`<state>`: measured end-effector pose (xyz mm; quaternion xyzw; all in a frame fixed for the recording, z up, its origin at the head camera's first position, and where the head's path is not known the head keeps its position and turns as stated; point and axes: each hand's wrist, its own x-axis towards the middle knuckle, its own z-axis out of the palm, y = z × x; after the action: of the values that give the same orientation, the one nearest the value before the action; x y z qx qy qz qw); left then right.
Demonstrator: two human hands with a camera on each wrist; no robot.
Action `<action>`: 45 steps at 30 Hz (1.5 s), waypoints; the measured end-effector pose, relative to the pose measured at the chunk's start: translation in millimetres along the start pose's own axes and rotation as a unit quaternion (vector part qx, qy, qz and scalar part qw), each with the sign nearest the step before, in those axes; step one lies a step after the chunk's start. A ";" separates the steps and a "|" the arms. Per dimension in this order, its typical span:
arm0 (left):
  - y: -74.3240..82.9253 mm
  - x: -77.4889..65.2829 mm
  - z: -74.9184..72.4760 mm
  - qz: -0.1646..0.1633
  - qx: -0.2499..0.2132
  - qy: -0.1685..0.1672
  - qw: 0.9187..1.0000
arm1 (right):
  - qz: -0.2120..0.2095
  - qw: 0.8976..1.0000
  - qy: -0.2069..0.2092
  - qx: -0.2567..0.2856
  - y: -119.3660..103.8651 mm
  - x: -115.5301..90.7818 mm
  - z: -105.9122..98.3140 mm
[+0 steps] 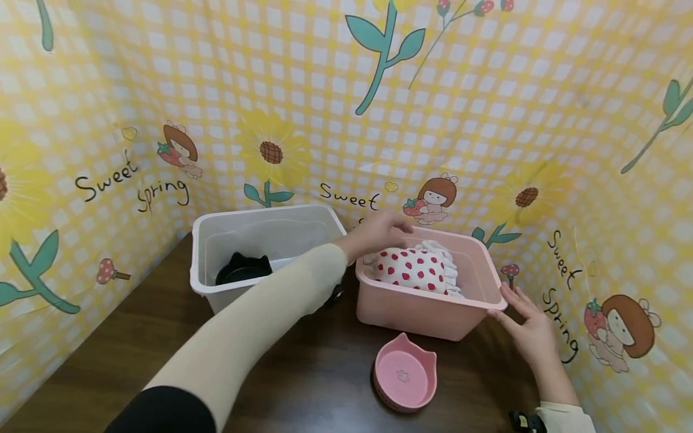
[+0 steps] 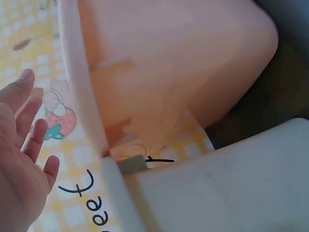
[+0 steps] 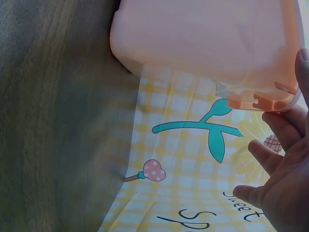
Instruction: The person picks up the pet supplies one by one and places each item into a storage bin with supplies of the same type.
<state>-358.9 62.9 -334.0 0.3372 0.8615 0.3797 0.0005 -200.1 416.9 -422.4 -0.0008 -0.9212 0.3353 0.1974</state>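
My left hand (image 1: 379,233) is over the left back part of the pink plastic bin (image 1: 422,317), its fingers loosely bent and holding nothing. In the left wrist view, that hand (image 2: 21,150) is beside the bin's rim, fingers spread. Inside the bin lies a white cushion (image 1: 414,269) with red strawberry print and a ruffled edge. At the bin's front right corner my right hand (image 1: 533,334) grips the rim between thumb and fingers. The right wrist view shows this hand (image 3: 285,174) with the index finger under the rim.
A white bin (image 1: 227,294), partly behind my left forearm, holds a black cat-eared bowl (image 1: 243,270). In front of the pink bin, a pink cat-eared bowl (image 1: 403,376) sits on the dark wooden table (image 1: 314,385). Yellow checked cloth (image 1: 325,90) hangs closely behind and at both sides.
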 end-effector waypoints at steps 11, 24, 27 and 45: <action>-0.6 -59.2 0.9 0.047 0.007 0.020 0.999 | -0.010 1.000 0.003 0.014 -0.4 0.4 0.6; 12.3 -110.0 1.1 0.063 -0.068 0.071 0.993 | 0.000 1.000 0.001 0.016 -0.9 1.8 0.8; 9.6 -122.3 6.1 0.065 -0.111 0.068 0.989 | 0.003 1.000 -0.002 0.020 -1.8 0.2 0.8; 6.4 -162.8 44.6 0.005 -0.196 0.006 0.981 | -0.011 1.000 0.001 0.008 -0.3 0.0 -1.0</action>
<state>-218.0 0.4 -403.1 0.3331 0.7688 0.5427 0.0594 -199.7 417.3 -421.5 0.0107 -0.9183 0.3402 0.2021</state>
